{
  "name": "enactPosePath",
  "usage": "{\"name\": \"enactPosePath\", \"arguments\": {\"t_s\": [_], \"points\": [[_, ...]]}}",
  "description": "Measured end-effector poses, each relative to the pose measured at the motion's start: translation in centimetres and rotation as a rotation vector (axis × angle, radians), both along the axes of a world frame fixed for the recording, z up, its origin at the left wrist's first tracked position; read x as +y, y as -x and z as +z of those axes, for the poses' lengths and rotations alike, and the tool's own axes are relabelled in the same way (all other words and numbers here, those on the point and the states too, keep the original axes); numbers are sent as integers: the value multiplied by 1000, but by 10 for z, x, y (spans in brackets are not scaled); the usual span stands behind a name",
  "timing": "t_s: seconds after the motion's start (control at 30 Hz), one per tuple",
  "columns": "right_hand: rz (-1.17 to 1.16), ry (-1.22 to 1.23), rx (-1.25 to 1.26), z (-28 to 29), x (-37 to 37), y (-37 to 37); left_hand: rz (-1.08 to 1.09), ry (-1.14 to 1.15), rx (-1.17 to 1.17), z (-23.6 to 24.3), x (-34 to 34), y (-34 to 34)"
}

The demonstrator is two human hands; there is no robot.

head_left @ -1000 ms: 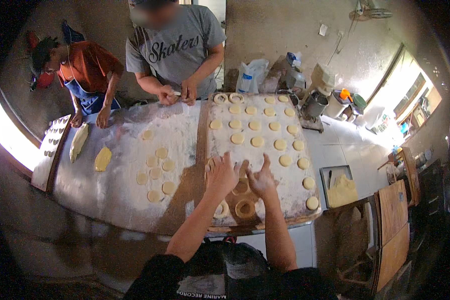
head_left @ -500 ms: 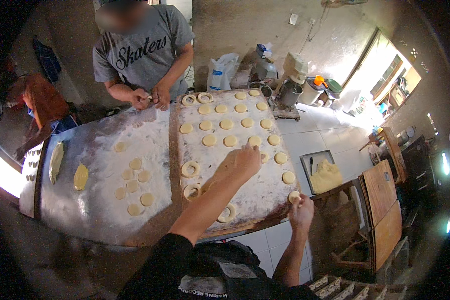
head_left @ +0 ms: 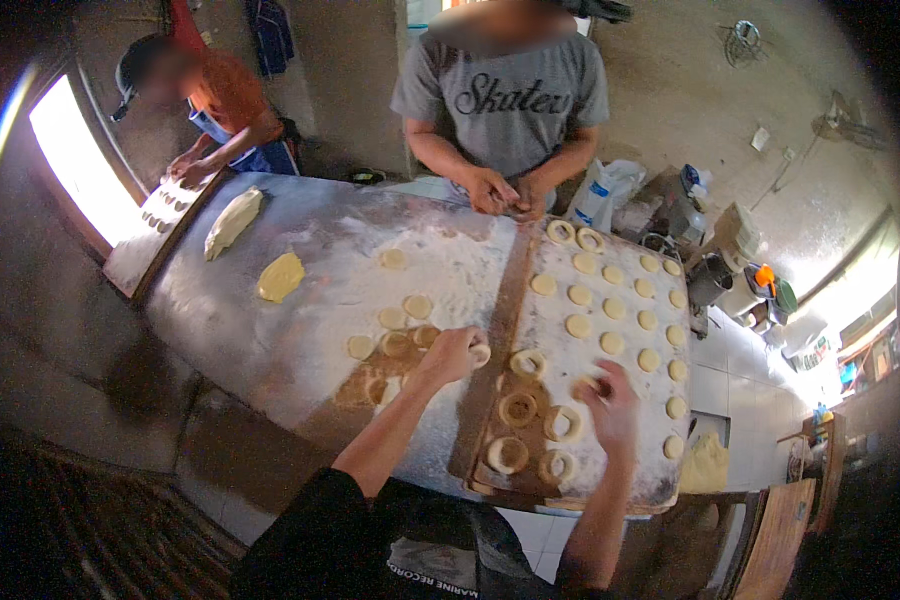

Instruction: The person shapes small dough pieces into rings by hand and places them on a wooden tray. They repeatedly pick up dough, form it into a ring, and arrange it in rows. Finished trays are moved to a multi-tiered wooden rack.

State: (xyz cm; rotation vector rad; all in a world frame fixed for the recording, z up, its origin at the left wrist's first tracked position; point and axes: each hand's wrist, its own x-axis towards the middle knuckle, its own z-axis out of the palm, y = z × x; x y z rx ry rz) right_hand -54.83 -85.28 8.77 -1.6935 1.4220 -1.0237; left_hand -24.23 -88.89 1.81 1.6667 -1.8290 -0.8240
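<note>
My left hand (head_left: 448,358) is over the floured metal table beside the wooden board's left edge, fingers closed on a pale dough disc (head_left: 481,354). Above the board (head_left: 620,462) my right hand (head_left: 613,402) pinches a piece of dough (head_left: 586,387), shaded and partly covered by its fingers. Left of my left hand several dough discs (head_left: 360,347) lie on the table, some in my arm's shadow. Dough rings (head_left: 508,455) sit on the near left of the board, each around a hollow middle. Rows of dough discs (head_left: 613,344) cover its far and right parts.
Across the table a person in a grey shirt (head_left: 515,95) holds both hands together by the board. Another person in orange (head_left: 235,95) works over a tray (head_left: 135,245) at far left. A yellow lump (head_left: 281,277) and a long dough piece (head_left: 234,222) lie on the table (head_left: 220,330).
The view has turned left. My left hand has gone from the middle of the board to the table beside it, now with a disc. My right hand has moved from the board's right edge inward.
</note>
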Motion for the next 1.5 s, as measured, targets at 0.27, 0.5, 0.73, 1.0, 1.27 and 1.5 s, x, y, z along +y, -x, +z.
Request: {"name": "enactPosePath", "arguments": {"t_s": [0.27, 0.5, 0.73, 1.0, 1.27, 1.5], "points": [[376, 135, 710, -83, -154, -271, 97, 417, -311, -24, 37, -55], [450, -152, 245, -65, -138, -267, 330, 203, 219, -6, 7, -124], [72, 190, 460, -29, -81, -307, 157, 242, 441, 42, 22, -152], [564, -405, -954, -21, -46, -298, 201, 506, 592, 48, 24, -135], [377, -247, -887, 14, -11, -234, 129, 271, 825, 38, 41, -57], [195, 6, -367, 22, 7, -154, 83, 387, 642, 41, 39, 25]]}}
